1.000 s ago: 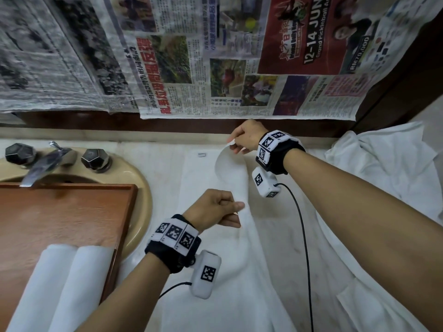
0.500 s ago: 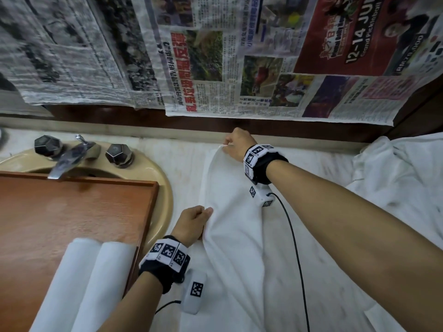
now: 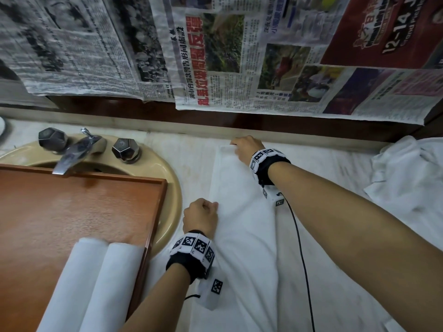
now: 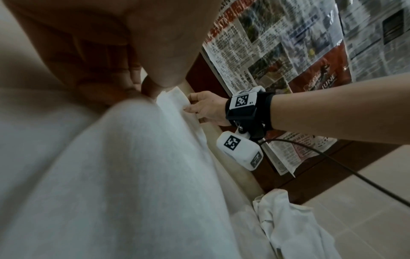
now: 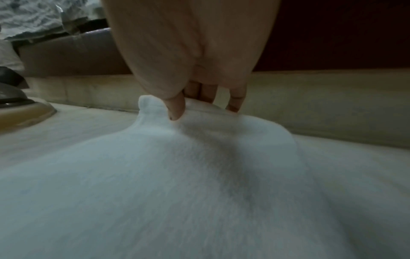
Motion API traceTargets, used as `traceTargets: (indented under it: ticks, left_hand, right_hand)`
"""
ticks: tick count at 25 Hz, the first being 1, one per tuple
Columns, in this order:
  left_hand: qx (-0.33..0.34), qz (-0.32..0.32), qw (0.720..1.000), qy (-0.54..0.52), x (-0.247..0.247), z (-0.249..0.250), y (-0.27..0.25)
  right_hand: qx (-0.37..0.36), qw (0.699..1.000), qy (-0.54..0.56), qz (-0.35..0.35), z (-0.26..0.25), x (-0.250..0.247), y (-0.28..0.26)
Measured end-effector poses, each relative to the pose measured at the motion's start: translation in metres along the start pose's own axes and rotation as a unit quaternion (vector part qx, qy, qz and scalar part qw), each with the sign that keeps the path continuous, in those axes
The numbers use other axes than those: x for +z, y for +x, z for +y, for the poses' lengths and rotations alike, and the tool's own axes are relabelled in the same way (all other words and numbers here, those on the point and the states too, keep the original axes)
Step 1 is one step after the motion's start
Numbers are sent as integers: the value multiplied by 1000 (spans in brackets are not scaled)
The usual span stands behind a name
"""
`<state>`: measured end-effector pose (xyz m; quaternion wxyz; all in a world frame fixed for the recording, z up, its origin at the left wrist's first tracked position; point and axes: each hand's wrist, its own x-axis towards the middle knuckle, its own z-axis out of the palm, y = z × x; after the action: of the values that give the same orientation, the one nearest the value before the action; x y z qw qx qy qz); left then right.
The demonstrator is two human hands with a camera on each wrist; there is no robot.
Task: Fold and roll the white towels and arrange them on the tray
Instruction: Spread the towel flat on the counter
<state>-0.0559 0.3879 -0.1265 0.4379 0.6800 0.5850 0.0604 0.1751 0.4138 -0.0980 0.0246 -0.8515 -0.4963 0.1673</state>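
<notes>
A white towel [image 3: 242,212] lies folded lengthwise on the marble counter, running from the back wall toward me. My right hand [image 3: 242,147] pinches its far corner near the wall; the right wrist view shows thumb and fingers [image 5: 177,105] gripping that towel [image 5: 199,175] corner. My left hand [image 3: 201,213] grips the towel's left edge at mid length with curled fingers, and the left wrist view shows that towel [image 4: 133,166] bunched under them. Two rolled white towels [image 3: 96,283] lie side by side on the wooden tray [image 3: 72,207] at the left.
The tray rests over a beige sink [image 3: 172,188] with a chrome tap [image 3: 74,149] and two knobs. A heap of unfolded white towels [image 3: 407,183] lies at the right. Newspaper [image 3: 215,56] covers the wall behind. A black cable [image 3: 302,255] trails from my right wrist.
Both hands carried the lifted towel edge over to the left and laid it down flat. The right hand went down to the counter by the wall; the left now grips the left edge.
</notes>
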Motion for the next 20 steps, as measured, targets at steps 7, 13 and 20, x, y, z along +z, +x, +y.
traceTargets:
  ticks: [7, 13, 20]
  left_hand:
    - [34, 15, 999, 8, 4, -8, 4]
    - [30, 33, 999, 11, 6, -7, 1]
    - [-20, 5, 998, 60, 4, 5, 11]
  right_hand:
    - [2, 999, 12, 43, 1, 8, 8]
    - [-3, 999, -43, 30, 0, 11, 15]
    - [-122, 991, -46, -22, -4, 26, -52]
